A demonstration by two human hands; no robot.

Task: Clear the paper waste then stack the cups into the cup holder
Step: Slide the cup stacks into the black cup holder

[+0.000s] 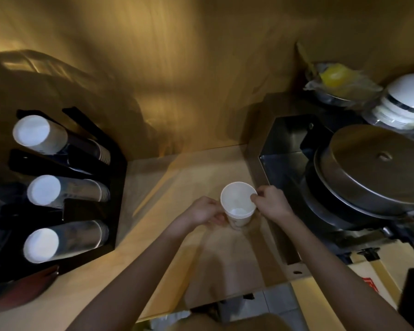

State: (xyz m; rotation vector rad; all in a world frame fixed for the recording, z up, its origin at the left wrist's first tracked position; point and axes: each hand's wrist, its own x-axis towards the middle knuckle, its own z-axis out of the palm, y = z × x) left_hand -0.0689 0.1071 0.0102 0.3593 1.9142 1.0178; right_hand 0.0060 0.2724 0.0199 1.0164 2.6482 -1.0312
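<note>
Wood grain covers the pale counter (153,271) across the lower middle of the frame and the darker, amber-lit wall behind it. At the left edge a black cup holder (115,187) stands on the counter, its three slots each filled with a sleeve of nested paper cups lying on their sides: top stack (46,137), middle stack (65,191), bottom stack (62,241). Their long axes run roughly level, white round bases toward the camera and ribbed rims toward the holder's right wall. On the right, a broad round metal lid (373,166) of dull brushed steel sits atop dark cookware, just beside a boxy steel recess (287,149). Above it, at the upper right, are stacked white bowls (406,101) wrapped in clear film and a crinkled plastic bag with something yellow (335,75) inside. Low in the centre, a small stack of white paper cups (238,204) is held upright above the counter, mouth tilted up toward the camera, tapered base pointing down; layered rims show inside. The left hand (206,211) curls around the lower side wall, and the right hand (270,201) pinches the rim at its right edge with thumb and fingertips.
</note>
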